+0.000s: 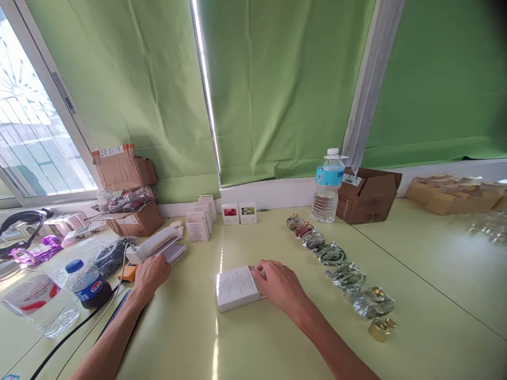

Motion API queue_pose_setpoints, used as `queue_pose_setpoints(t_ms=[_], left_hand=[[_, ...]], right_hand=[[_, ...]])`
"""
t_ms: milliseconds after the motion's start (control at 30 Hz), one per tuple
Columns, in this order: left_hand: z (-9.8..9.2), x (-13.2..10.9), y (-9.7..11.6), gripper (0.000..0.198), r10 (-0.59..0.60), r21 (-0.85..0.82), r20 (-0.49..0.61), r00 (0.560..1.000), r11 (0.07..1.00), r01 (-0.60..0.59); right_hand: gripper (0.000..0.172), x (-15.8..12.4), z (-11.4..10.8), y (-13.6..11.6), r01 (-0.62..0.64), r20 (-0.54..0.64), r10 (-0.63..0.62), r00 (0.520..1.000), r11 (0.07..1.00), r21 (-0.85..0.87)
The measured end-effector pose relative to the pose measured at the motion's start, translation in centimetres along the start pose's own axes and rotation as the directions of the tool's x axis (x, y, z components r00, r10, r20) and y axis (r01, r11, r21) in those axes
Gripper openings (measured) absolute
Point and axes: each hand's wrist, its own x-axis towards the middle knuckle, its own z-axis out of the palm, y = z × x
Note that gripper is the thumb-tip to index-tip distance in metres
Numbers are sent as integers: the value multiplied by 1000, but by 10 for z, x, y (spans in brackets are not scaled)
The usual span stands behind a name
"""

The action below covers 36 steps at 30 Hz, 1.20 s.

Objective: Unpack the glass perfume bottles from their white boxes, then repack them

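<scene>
A small white carton (237, 287) with printed text lies flat on the table in front of me. My right hand (277, 282) is at its right end, thumb and fingers bent in against the edge. On the left, my left hand (152, 274) is curled with its knuckles up, at the near end of a long white hinged device (156, 245) with a cable. Its fingertips are hidden, so what they grip does not show. Right of the carton runs a diagonal row of clear-wrapped glass bottles (331, 254), with gold caps (379, 330) at the near end.
Several white cartons (197, 227) stand upright behind, beside two picture boxes (248, 213). A large water bottle (327, 190) and a cardboard box (368, 195) are at the back right. Drink bottles (87, 285), a black cable (75, 330) and headphones (24, 227) crowd the left.
</scene>
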Motion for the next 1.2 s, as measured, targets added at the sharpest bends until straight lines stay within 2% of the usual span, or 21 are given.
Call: queue_pose_setpoints(t_ms=[167,233,300,333,367,433,500,533,567,633,733,800,900,1033,1200], left_hand=[[-16,-10,9,53,-39,4,6,999,999,39],[-26,-20,18,54,-48,12,-4,999,999,49],[-35,-33,32,54,-6,-8,-9,1000,1000,6],[-38,-41,41,55,52,-42,-9,999,998,-52],[-41,-50,51,56,175,-122,-24,984,977,-177],[-40,-69,74,66,423,-310,-88,902,849,-428],[-32,-85,97,89,538,-420,-174,825,717,-556],[-26,-91,108,95,553,-459,-244,797,658,-597],[-19,-94,118,97,527,-485,-306,793,630,-606],[-4,-93,133,90,437,-523,-363,823,635,-568],[13,-72,141,79,352,-584,-378,856,628,-515],[20,-51,139,77,283,-623,-370,885,631,-462],[24,-19,128,74,93,-648,-359,929,692,-319],[21,13,115,77,-65,-636,-364,929,746,-197],[18,31,109,77,-125,-648,-336,933,750,-133]], right_hand=[[30,-5,4,-3,-33,69,37,997,998,-62],[27,-6,6,-6,-24,88,28,996,999,-39],[22,-6,7,-10,-20,125,17,992,1000,15],[20,-5,7,-12,-26,140,18,990,998,55],[18,-5,6,-13,-34,143,19,990,994,105],[17,-4,4,-15,-30,103,7,995,973,227],[20,-3,1,-17,37,34,-52,998,938,346],[23,-4,0,-18,83,6,-93,996,919,385],[26,-4,-1,-18,127,-18,-131,991,905,407],[26,-6,-1,-20,197,-79,-180,980,896,399],[30,-10,-1,-23,294,-194,-241,951,897,329],[36,-12,-2,-25,338,-224,-279,934,894,296],[32,-13,-1,-25,352,-219,-301,928,901,253],[30,-14,4,-23,375,-192,-339,921,904,204],[27,-15,8,-23,408,-163,-385,908,902,142]])
